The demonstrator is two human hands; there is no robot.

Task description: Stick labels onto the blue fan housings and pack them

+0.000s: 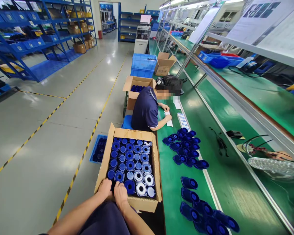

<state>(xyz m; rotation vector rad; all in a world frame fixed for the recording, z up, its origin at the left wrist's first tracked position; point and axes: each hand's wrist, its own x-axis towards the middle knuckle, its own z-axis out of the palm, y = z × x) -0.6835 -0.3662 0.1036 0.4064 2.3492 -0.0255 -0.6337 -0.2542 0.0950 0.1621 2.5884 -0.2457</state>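
Note:
An open cardboard box full of dark blue plastic parts stands in front of me. The parts are upright in close rows, showing round, ring-shaped ends, a few of them shining white. My left hand is closed at the box's near left corner, knuckles up. Just to its right, my right hand is also closed, with its fingers curled down inside the near edge. Fingertips of both hands are hidden among the parts and box wall, so what they grip cannot be made out.
Right of the box runs a green workbench with two groups of blue parts. Beyond the box a seated co-worker handles a white paper piece. A blue crate sits on the floor at left.

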